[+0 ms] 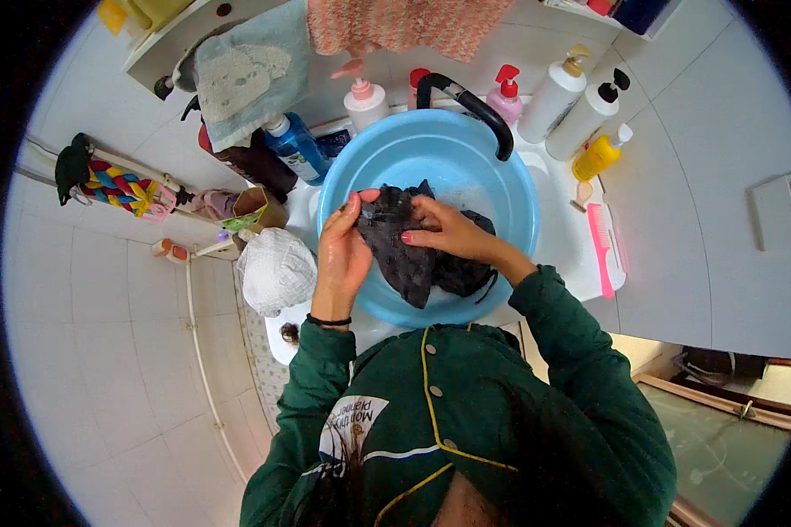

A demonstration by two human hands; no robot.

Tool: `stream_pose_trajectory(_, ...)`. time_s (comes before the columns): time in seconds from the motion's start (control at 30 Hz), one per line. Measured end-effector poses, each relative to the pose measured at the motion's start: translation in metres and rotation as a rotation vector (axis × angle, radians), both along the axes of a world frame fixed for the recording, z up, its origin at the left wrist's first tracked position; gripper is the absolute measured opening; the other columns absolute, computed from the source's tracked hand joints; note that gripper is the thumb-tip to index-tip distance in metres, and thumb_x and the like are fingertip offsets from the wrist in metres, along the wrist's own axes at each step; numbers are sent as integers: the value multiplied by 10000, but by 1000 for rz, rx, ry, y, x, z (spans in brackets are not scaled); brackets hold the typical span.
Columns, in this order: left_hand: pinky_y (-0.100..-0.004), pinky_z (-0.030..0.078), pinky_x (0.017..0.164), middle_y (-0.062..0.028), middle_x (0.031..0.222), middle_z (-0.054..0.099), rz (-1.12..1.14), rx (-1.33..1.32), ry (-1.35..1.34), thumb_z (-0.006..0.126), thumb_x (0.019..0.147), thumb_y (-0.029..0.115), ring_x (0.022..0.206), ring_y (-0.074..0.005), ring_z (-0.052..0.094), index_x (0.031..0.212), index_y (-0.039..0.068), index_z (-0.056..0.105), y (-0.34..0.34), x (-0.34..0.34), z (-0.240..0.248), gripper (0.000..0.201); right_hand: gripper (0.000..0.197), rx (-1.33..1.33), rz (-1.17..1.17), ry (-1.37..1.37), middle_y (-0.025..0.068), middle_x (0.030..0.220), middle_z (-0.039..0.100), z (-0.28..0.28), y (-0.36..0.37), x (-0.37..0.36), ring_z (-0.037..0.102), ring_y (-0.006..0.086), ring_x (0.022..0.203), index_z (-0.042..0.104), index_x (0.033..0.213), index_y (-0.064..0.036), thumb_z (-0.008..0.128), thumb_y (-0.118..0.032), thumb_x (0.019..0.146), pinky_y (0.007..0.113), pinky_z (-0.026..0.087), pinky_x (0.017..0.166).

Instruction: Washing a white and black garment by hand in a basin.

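Note:
A dark grey, wet-looking cloth garment is held up over a light blue basin; its exact kind is not clear. My left hand grips its left edge, thumb in front and the other fingers mostly hidden behind the fabric. From the right, my right hand pinches the upper part, thumb and fingers closed on the cloth. More dark cloth lies bunched in the basin under my right wrist, and I cannot tell whether it is the same piece. Suds and water show behind it.
A black faucet arches over the basin's back rim. Pump bottles and a yellow bottle stand behind and right. A pink comb lies on the white sink. At left are a blue bottle and a white cloth bundle.

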State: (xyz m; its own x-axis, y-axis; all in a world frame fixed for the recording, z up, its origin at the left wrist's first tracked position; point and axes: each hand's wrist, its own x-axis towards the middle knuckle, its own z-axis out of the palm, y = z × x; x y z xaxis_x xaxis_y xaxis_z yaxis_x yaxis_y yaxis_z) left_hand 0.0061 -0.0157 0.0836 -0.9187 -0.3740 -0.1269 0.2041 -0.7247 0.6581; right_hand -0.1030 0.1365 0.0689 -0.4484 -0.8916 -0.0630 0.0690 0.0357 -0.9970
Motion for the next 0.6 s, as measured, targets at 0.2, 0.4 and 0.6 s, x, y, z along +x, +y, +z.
stream_pose_trajectory(0.2,-302,360,874,-82,1008,575,190,-346,-71,489,885,211,930,-183,519,996,-5,588,-14,3,9,263,301,98,46,-133,10,903,563,7,17,-17,522,94,867,521,1005,-27,661,-137,763,253,412,807)
stream_pose_trajectory(0.4,-300,380,854,-77,1010,580,262,-277,-94,502,883,215,924,-175,523,1011,-6,584,-21,8,-2,268,251,44,-144,-107,7,821,584,0,34,-25,536,81,741,540,911,-35,680,-165,749,230,430,671)
stream_pose_trajectory(0.6,-285,393,851,-72,986,579,170,-188,-70,558,854,178,906,-162,523,953,-28,600,-22,12,-4,233,274,107,-232,0,25,773,573,-8,29,-27,524,90,700,533,916,-32,684,-186,747,229,423,641)
